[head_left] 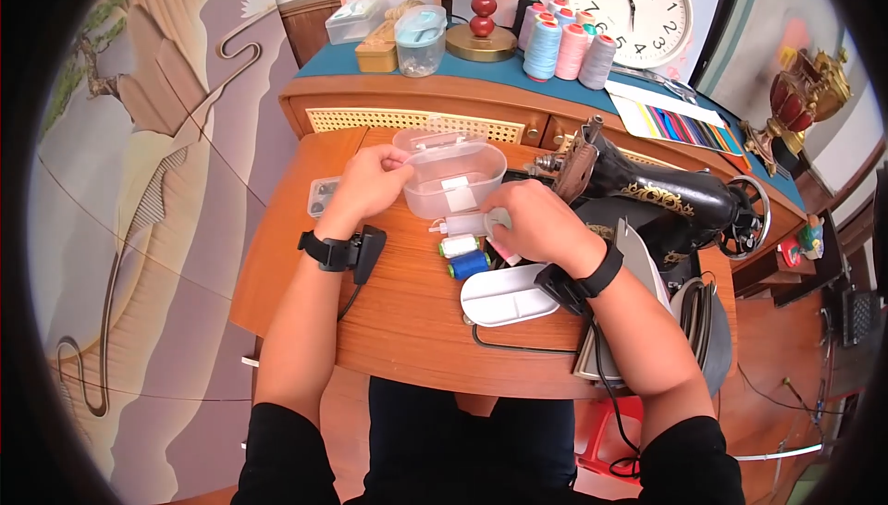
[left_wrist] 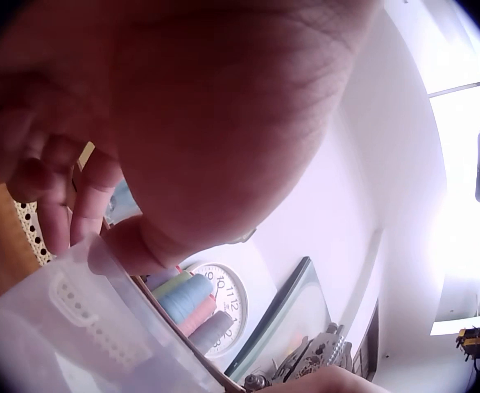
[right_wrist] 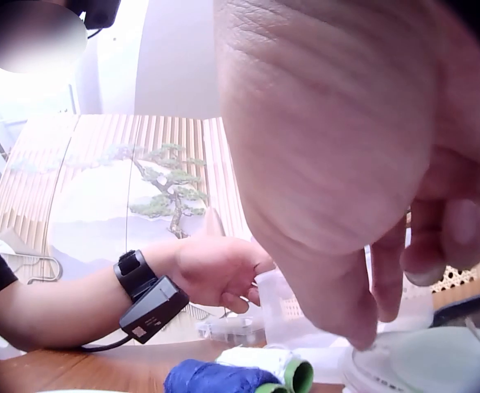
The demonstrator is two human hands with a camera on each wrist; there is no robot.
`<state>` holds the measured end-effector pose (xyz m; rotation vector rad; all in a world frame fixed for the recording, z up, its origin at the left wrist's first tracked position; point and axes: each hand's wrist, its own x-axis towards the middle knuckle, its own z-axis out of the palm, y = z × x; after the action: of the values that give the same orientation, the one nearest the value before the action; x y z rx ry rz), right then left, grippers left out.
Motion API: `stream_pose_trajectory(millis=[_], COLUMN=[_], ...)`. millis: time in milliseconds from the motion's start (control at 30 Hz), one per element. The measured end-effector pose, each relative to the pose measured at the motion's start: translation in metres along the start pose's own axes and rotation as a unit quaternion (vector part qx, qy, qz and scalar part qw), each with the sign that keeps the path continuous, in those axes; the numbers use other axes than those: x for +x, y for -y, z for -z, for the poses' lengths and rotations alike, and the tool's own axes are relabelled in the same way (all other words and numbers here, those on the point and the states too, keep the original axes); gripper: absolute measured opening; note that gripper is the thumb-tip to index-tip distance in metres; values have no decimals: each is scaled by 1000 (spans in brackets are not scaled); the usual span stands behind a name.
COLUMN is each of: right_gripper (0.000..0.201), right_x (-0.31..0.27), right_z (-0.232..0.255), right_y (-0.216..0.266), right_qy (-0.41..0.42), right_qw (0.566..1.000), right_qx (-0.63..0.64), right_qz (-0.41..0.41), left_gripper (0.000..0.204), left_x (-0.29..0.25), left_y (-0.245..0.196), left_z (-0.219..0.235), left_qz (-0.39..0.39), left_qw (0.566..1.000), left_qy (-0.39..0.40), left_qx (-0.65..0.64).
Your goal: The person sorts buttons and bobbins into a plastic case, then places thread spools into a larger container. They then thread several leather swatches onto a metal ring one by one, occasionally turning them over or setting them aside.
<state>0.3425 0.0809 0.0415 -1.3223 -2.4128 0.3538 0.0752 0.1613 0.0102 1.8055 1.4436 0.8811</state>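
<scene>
My left hand (head_left: 375,181) pinches the upper left rim of a clear plastic box (head_left: 425,198), its hinged lid (head_left: 435,135) tipped back. In the left wrist view the thumb and fingers meet at the rim of the box (left_wrist: 101,319). My right hand (head_left: 536,218) is lowered just right of the box, thumb and forefinger at the edge of a round, pale, disc-shaped case (right_wrist: 420,360). A small clear nozzle bottle (head_left: 461,225), a white thread spool (head_left: 459,246) and a blue thread spool (head_left: 469,264) lie beside it. Something pink shows under the right hand, partly hidden.
A white divided tray (head_left: 504,297) lies nearer the table's front edge. A black sewing machine (head_left: 657,186) stands at the right. Behind are thread cones (head_left: 573,50), a lidded tub (head_left: 421,43) and a clock (head_left: 631,6). A small clear case (head_left: 322,196) sits left.
</scene>
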Motion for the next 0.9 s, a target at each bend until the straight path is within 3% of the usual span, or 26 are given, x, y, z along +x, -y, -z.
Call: stream_pose_trajectory(millis=[67, 200, 267, 367, 467, 567, 733, 900], right_gripper=[28, 29, 29, 19, 27, 19, 13, 17], right_x=[1, -4, -5, -1, 1, 3, 6, 7], right_z=[3, 2, -2, -3, -4, 2, 0, 9], right_y=[4, 10, 7, 7, 5, 10, 8, 24], right_qy=[-20, -5, 52, 68, 64, 37, -103, -229], right_qw=[1000, 1000, 996, 995, 996, 998, 993, 965], right_qx=[23, 14, -35, -42, -46, -32, 24, 108], right_qz=[6, 14, -57, -53, -45, -50, 49, 75], left_gripper=[23, 19, 19, 20, 16, 12, 12, 12], left_x=[-2, -13, -11, -5, -1, -4, -7, -10], left_y=[1, -15, -14, -1, 5, 3, 0, -6], left_z=[3, 22, 26, 28, 28, 22, 10, 8], left_qz=[-15, 32, 51, 67, 72, 139, 123, 104], left_qw=[1000, 994, 987, 963, 937, 930, 941, 960], left_qy=[-5, 19, 37, 58, 82, 105, 121, 105], left_qx=[-12, -106, -151, -256, -333, -324, -292, -238])
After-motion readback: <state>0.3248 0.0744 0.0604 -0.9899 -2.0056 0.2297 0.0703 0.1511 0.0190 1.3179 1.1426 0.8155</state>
